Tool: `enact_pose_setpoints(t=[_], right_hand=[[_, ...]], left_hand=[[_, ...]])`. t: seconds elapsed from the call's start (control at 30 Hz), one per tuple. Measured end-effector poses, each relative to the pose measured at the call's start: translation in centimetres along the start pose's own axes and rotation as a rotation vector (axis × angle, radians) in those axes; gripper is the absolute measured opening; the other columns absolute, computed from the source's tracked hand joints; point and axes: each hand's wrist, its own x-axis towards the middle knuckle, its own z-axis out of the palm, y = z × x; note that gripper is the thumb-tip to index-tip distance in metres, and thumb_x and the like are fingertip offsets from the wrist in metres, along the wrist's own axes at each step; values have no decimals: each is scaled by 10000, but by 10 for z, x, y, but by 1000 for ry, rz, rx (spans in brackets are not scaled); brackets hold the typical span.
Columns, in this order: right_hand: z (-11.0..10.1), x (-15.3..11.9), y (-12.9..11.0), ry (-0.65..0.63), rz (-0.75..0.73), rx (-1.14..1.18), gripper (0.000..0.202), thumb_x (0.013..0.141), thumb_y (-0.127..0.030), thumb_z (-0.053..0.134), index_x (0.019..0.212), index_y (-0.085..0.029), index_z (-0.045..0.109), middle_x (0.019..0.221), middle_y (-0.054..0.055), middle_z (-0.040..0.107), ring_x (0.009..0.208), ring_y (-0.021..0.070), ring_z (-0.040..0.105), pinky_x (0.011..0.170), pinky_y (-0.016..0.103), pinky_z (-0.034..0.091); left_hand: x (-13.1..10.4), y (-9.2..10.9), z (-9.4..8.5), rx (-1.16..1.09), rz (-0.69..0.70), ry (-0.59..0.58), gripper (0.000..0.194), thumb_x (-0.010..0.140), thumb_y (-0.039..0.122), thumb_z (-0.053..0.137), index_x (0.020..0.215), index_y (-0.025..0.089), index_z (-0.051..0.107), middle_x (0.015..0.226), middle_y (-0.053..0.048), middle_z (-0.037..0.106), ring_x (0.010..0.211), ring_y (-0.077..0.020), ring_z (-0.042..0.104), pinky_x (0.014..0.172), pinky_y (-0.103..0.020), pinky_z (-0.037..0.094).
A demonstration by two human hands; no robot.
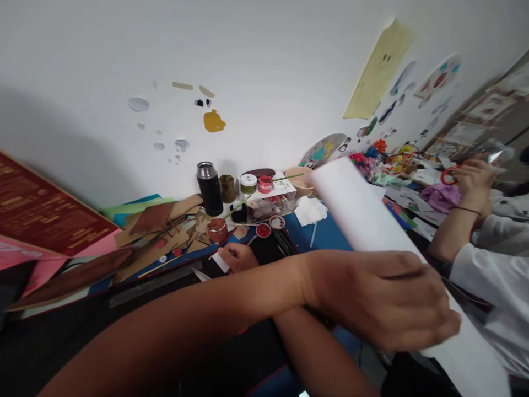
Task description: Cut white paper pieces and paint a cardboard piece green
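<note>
My arms are crossed. My left hand [384,300] reaches over to the right and is closed on a large white rolled sheet [351,204] that runs from the table's middle toward the lower right. Beneath that arm, my right hand [237,256] reaches left and is curled into a fist on a small white paper scrap [221,263] at the edge of a black mat [270,248]. A red paint lid [263,230] and a brown paint pot [217,229] stand just beyond the right hand.
Cardboard scraps [157,231] and a dark red board [41,215] fill the left. A black flask [210,188], paint jars [248,183] and a white box [276,198] line the wall. At right, another person's hand [473,182] holds red scissors [448,175] among colourful clutter.
</note>
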Motion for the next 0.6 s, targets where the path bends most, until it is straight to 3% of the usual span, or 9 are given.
enact_pose_setpoints(t=[0.07,0.1,0.2,0.3,0.37,0.47,0.57,0.6], right_hand=[[2,3,4,-2,12,55,344,1008,-467,605,792,-200,619,658,-39,564,620,135,510,528,229,383],[3,5,6,-1,17,73,339,989,-468,623,779,-201,611,661,-41,559,618,130,498,529,225,378],[5,10,8,17,36,98,338,953,-476,647,753,-208,596,640,-52,512,597,116,447,511,217,328],[7,13,11,25,47,86,369,920,-518,687,732,-212,603,622,-61,480,589,113,417,492,222,284],[8,14,13,20,45,69,375,905,-523,710,724,-210,612,620,-63,482,594,113,425,489,223,284],[9,16,15,12,24,40,344,950,-493,653,761,-206,633,628,-61,503,585,113,452,485,219,321],[8,15,16,5,-33,-18,333,987,-473,596,806,-203,665,625,-54,546,566,119,505,483,219,389],[6,14,16,8,-63,-48,336,995,-472,588,809,-205,675,618,-50,560,561,124,527,484,223,412]], left_hand=[[3,-9,43,-70,-17,-14,518,1149,178,295,1332,229,777,1376,-78,780,1400,-190,645,1240,-358,481],[-2,-12,66,-97,-108,-48,490,1142,171,326,1294,200,791,1394,-98,771,1432,-219,621,1267,-415,454],[-34,-18,130,-213,-408,-213,362,1064,116,510,1251,212,805,1450,-96,746,1482,-274,579,1316,-549,361],[-67,-19,173,-390,-572,-393,394,946,51,630,1226,254,818,1459,-57,745,1578,-294,460,1328,-543,319],[-79,-18,186,-423,-590,-433,390,923,59,646,1198,267,828,1404,-56,776,1553,-296,494,1322,-547,319],[-81,-14,188,-422,-649,-479,434,903,52,637,1263,230,802,1430,-131,751,1501,-364,547,1285,-658,320],[-76,0,165,-418,-710,-467,602,898,51,612,1489,156,655,1636,-211,562,1584,-394,428,1292,-694,268],[-78,8,151,-432,-723,-404,665,894,49,602,1551,151,592,1689,-201,499,1622,-371,366,1318,-671,228]])
